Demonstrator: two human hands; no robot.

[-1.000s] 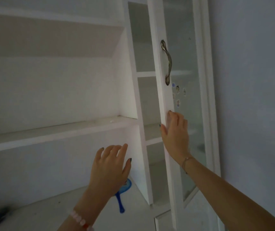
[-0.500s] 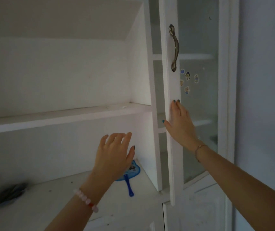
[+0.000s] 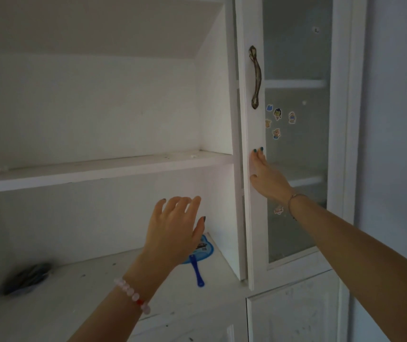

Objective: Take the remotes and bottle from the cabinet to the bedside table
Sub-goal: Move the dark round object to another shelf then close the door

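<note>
The left hand (image 3: 175, 230) hangs raised in the open bay of the cabinet (image 3: 214, 107), fingers loosely spread, holding nothing; under it, on the ledge (image 3: 86, 290), lies a blue fan (image 3: 195, 270), no part of the job; the right hand (image 3: 265, 176) lies flat, fingers straight, on the white frame of the glass door (image 3: 255, 134) below the handle (image 3: 255, 77), gripping nothing; the door's edge stands just beside the cabinet's upright; stickers (image 3: 277, 114) dot the glass. Down and left of the left hand, well apart from it on the same ledge, sits a dark heap (image 3: 27, 278), too blurred to name; I judge it the likeliest place for the remotes; its long axis seems to run near-left to far-right, though the blur leaves that unsure; no bottle shows. The left hand is much the nearer to the heap, the right being across the bay at the door; so the reach, in my judgement, falls to the left, down and leftward.
</note>
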